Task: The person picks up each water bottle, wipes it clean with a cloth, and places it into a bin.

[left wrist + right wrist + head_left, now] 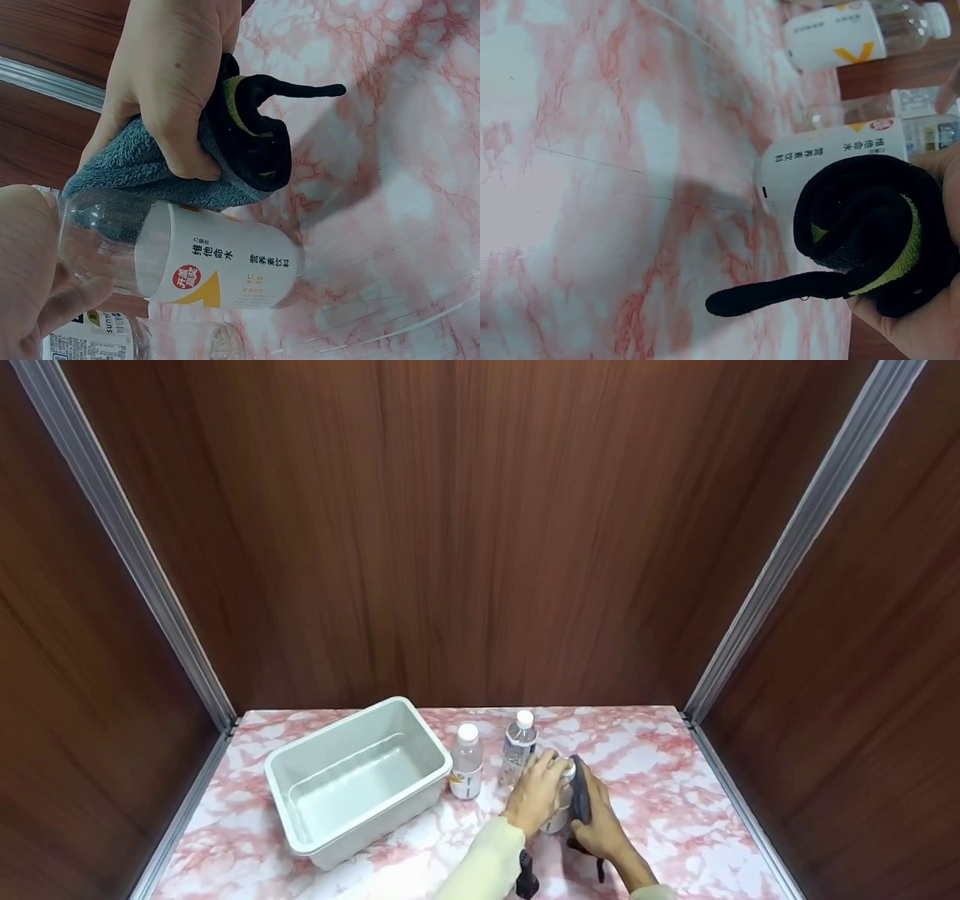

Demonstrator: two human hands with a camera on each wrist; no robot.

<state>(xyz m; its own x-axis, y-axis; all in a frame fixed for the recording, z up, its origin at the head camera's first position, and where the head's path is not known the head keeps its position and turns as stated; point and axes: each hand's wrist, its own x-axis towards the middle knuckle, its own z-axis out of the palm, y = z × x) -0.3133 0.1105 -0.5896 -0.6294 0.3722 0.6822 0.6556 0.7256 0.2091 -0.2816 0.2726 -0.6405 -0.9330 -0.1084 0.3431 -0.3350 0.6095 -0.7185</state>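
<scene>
One bottle [232, 259] is being held at a pink-marbled table [660, 780], left hand [535, 793] gripping its upper part, right hand [601, 819] clutching a rolled cloth [139, 165] against it, brown wood-grain panels [450, 540] rising around.

Left wrist view, 6 o'clock: bottle [180, 251] with white label [225, 262]. Small "力量帝", large "维他命水"; at 3 o'clock from these, "营养素饮料". Yellow print "VC", "锌", finer line unreadable. Red round badge [187, 277]: "开盖", lower characters blurred. Between 7 and 8 o'clock: second bottle [184, 341], "SUNT" readable on label. Right wrist view, 3 o'clock: "维他命水", "营养素饮料" again, upside down. 1 o'clock: third bottle [866, 34], orange V-shaped mark [855, 52], lettering too small. Head view: labels illegible.
</scene>
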